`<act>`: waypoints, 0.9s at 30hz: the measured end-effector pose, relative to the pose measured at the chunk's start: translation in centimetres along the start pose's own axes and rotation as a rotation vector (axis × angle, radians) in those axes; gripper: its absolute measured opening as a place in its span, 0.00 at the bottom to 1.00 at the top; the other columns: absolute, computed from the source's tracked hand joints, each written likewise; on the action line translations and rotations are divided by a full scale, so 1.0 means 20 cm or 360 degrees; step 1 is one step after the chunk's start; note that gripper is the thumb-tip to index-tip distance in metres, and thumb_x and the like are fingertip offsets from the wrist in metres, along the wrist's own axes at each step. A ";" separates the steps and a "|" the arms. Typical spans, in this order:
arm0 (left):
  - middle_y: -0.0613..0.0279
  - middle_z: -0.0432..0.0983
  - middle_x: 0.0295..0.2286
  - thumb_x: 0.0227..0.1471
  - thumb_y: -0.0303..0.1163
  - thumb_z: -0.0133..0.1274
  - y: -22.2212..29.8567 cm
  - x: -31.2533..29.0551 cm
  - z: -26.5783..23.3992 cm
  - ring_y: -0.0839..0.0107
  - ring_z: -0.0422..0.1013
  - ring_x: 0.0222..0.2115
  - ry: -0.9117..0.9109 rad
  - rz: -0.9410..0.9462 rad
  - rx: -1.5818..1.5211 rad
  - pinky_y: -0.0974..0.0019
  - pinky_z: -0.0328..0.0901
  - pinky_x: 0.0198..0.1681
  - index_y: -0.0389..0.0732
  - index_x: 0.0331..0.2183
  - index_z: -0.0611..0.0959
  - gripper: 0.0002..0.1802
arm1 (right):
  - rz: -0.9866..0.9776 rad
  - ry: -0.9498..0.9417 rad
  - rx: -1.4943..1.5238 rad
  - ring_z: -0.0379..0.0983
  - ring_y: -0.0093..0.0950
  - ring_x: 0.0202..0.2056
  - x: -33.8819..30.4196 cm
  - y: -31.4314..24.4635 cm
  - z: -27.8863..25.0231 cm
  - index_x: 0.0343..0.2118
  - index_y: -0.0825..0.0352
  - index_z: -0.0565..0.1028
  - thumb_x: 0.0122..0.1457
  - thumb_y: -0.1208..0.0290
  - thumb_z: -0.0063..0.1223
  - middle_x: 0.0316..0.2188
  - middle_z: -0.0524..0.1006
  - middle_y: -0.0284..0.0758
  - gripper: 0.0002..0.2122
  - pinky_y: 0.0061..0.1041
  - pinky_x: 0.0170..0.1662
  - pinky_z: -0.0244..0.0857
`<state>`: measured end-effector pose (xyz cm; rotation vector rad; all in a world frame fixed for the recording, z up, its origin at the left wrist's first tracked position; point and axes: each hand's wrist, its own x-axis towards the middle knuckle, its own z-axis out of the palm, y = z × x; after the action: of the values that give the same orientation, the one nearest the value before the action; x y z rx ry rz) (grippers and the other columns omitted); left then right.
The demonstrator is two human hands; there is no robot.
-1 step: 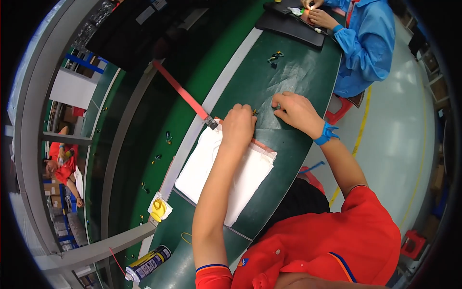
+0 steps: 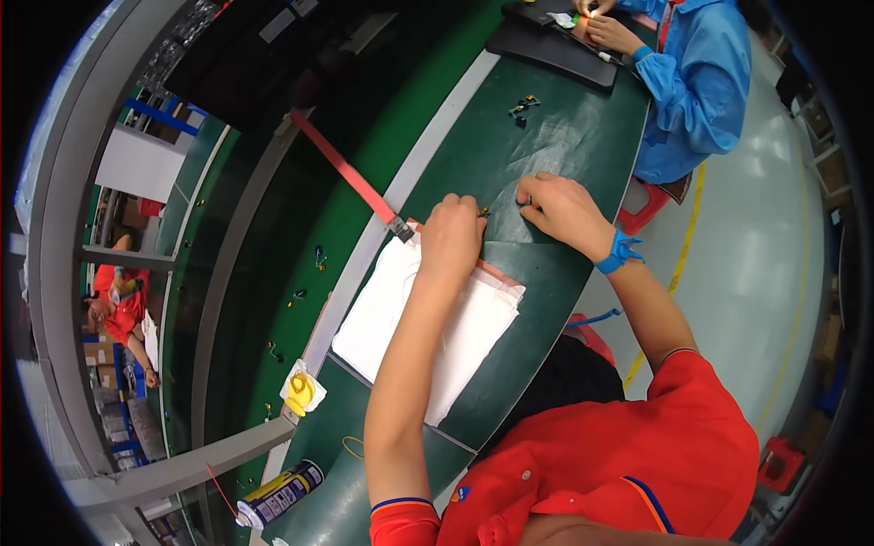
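Observation:
My left hand [image 2: 452, 235] rests at the far edge of a stack of white sheets [image 2: 469, 341], fingers curled and closed. A small dark part with a yellow end [image 2: 483, 212] pokes out beside its fingertips; its exact kind is too small to tell. To the right, my right hand [image 2: 566, 214] is bent over the green table, its thumb and forefinger closing round a tiny dark piece [image 2: 524, 201] that I cannot make out. A blue band [image 2: 620, 253] circles my right wrist. A reddish-brown strip [image 2: 497, 274] shows along the stack's far edge.
Further up the table lie small wired parts [image 2: 523, 107] and a black mat [image 2: 555, 55], where a person in blue [image 2: 696, 82] works. A red strap [image 2: 341, 168] crosses left. Several small parts lie on the green belt [image 2: 360, 136]. A spray can [image 2: 280, 493] lies lower left.

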<state>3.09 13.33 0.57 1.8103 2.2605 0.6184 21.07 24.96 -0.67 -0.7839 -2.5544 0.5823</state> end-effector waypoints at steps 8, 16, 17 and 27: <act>0.64 0.80 0.29 0.60 0.25 0.57 0.03 -0.39 -0.25 0.80 0.72 0.28 -0.0228 -0.0562 -0.1753 0.75 0.67 0.33 0.31 0.39 0.82 0.07 | 0.0662 -0.0554 0.1777 0.75 0.22 0.28 -0.05 -0.12 -0.02 0.47 0.70 0.76 0.64 0.76 0.51 0.29 0.76 0.33 0.10 0.23 0.36 0.73; 0.63 0.79 0.29 0.60 0.22 0.57 -0.13 -0.69 -0.30 0.80 0.72 0.27 0.0165 -0.0766 -0.1500 0.76 0.67 0.32 0.30 0.40 0.83 0.07 | 0.0559 -0.0696 0.2325 0.75 0.18 0.33 -0.06 -0.41 0.10 0.47 0.74 0.77 0.65 0.78 0.51 0.34 0.78 0.31 0.10 0.19 0.40 0.73; 0.63 0.80 0.29 0.60 0.22 0.57 -0.15 -0.71 -0.32 0.80 0.72 0.27 0.0249 -0.0788 -0.1360 0.76 0.68 0.32 0.30 0.40 0.83 0.07 | 0.0433 -0.0621 0.2010 0.75 0.17 0.33 -0.05 -0.44 0.11 0.46 0.73 0.78 0.65 0.77 0.52 0.35 0.78 0.31 0.09 0.18 0.40 0.71; 0.61 0.80 0.33 0.62 0.24 0.54 -0.23 -0.72 -0.32 0.79 0.73 0.28 0.0376 -0.0612 -0.1254 0.74 0.69 0.34 0.31 0.44 0.84 0.11 | -0.0248 -0.0143 0.1086 0.75 0.22 0.33 -0.03 -0.60 0.25 0.39 0.68 0.80 0.56 0.81 0.59 0.34 0.79 0.32 0.08 0.23 0.37 0.68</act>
<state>-0.08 -2.58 2.59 0.9402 1.9656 1.4300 13.93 14.26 0.91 -0.3171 -2.2196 1.3510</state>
